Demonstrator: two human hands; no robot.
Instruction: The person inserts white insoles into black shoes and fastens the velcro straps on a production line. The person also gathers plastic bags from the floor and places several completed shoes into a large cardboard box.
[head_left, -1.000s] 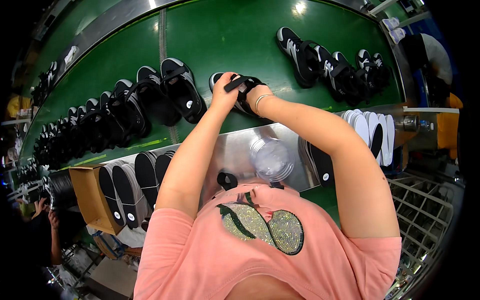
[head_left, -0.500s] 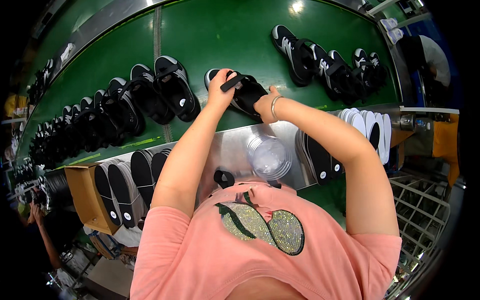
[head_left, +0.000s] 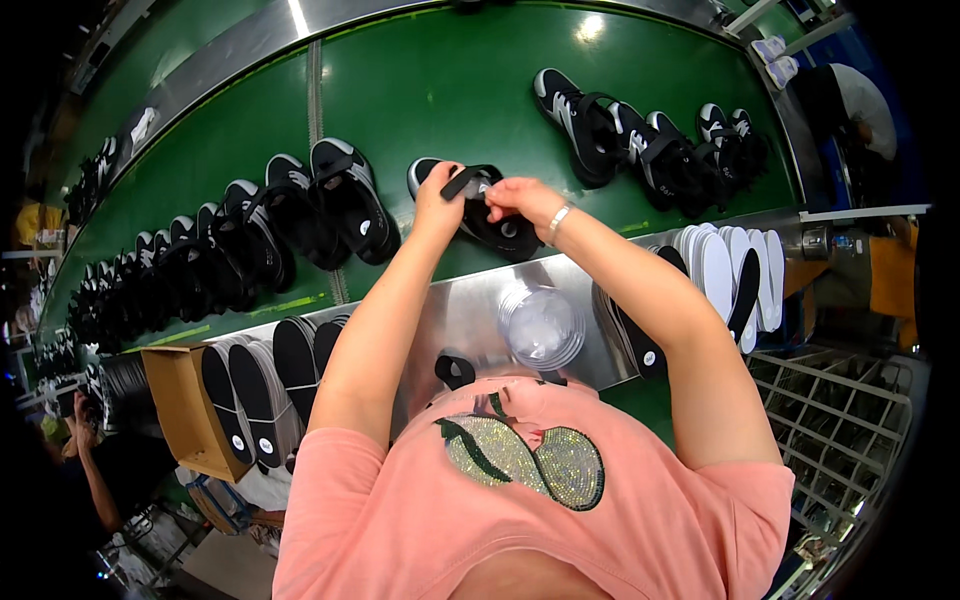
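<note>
A black shoe with a grey toe lies on the green belt in front of me, its opening facing up and a round mark showing inside at the heel. My left hand is closed round the front of this shoe, by its loose black strap. With fingertips pressed together, my right hand pinches a pale piece at the shoe's tongue; the fingers partly cover it. On the metal ledge nearer me stands a stack of clear round plastic tubs.
A long row of black shoes runs left along the belt; several more shoes stand at the right. Bundled insoles and a cardboard box line the left ledge, white insoles the right. A wire rack stands lower right.
My right hand has come out of the shoe's heel area and moved forward to the tongue, fingers now pinched. My left hand keeps its hold. The shoe's heel interior is now visible.
</note>
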